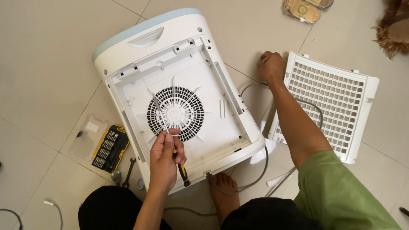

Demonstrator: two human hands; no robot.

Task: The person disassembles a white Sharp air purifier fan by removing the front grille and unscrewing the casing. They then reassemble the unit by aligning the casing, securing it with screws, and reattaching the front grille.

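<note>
A white appliance housing (204,76) with a pale blue edge lies open on the tiled floor, showing a round fan grille (179,111) in its middle. My left hand (165,159) is shut on a screwdriver (164,119) with a yellow and black handle; its thin shaft points up across the left side of the fan grille. My right hand (271,66) rests on the floor to the right of the housing, fingers curled beside the white grid cover (336,104). Whether it holds something small I cannot tell.
A yellow and black bit set (110,147) with its clear lid (87,135) lies left of the housing, a small spanner (128,172) below it. A grey cable (255,174) loops past my bare foot (223,191). Wrapped round items (301,9) sit at the top.
</note>
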